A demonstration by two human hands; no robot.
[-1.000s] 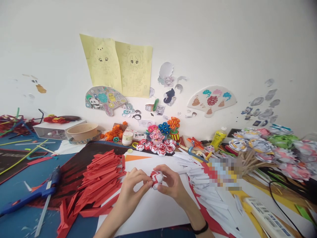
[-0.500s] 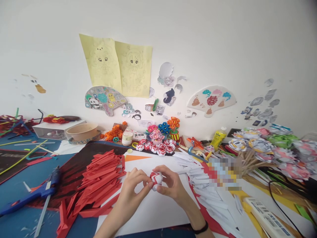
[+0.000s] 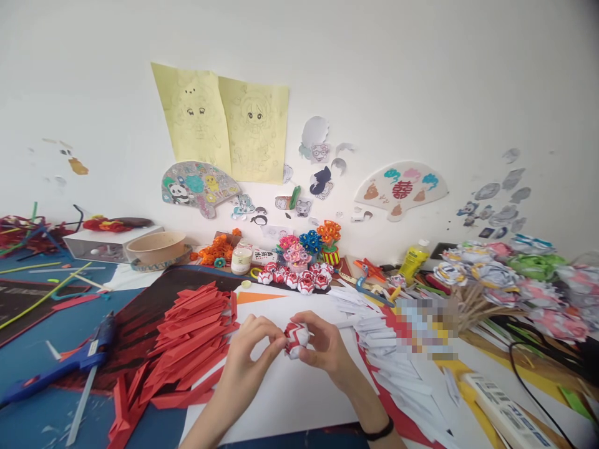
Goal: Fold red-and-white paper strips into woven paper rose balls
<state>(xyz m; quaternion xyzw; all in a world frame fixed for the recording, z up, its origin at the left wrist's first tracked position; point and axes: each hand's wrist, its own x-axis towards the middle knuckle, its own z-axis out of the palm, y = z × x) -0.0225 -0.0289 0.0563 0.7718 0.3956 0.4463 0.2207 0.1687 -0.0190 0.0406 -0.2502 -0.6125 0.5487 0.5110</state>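
A small folded paper flower (image 3: 298, 338), red and white in zigzag bands, is held over the white paper sheet (image 3: 281, 405). My right hand (image 3: 326, 350) grips it from the right, thumb below and fingers above. My left hand (image 3: 255, 349) pinches its left side between thumb and forefinger; the exact spot is partly hidden by the fingertips. A pile of folded red paper strips (image 3: 194, 333) lies to the left. Folded white paper strips (image 3: 393, 362) are spread on the right. Several similar red and white flowers (image 3: 306, 282) sit at the back.
A blue glue gun (image 3: 93, 352) lies at left. Behind stand a beige bowl (image 3: 156, 245), a jar (image 3: 241, 259) and a yellow bottle (image 3: 413, 260). Large paper flowers on sticks (image 3: 496, 274), a white glue-stick box (image 3: 505, 408) and a black cable (image 3: 519, 377) are at right.
Both hands keep hold of the flower, which has turned slightly between the fingers. The view has shifted a little; nothing else has visibly moved.
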